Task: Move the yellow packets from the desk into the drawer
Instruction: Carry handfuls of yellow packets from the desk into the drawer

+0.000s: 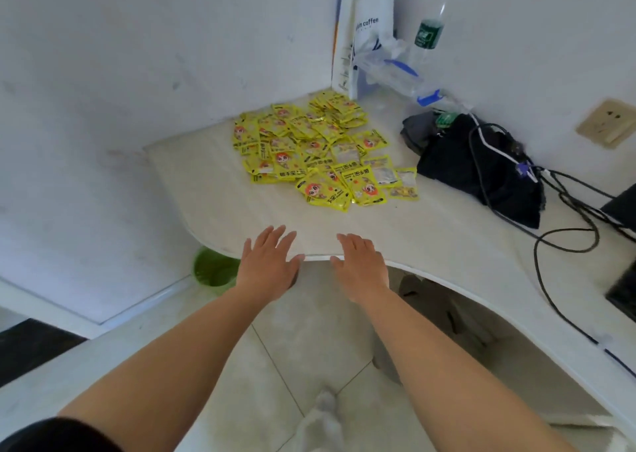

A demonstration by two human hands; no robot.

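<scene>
A heap of several yellow packets (309, 148) with orange cartoon faces lies on the white corner desk (430, 231), toward the back near the wall. My left hand (266, 262) and my right hand (361, 265) reach forward side by side, palms down and fingers straight, over the desk's curved front edge. Both hands are empty and sit well short of the packets. No drawer is in view.
A white coffee bag (364, 35), clear plastic bags and a bottle with a green label (428, 35) stand in the back corner. A black bag (481, 169) with cables (557, 238) lies to the right. A green bin (215, 272) sits on the floor under the desk's left end.
</scene>
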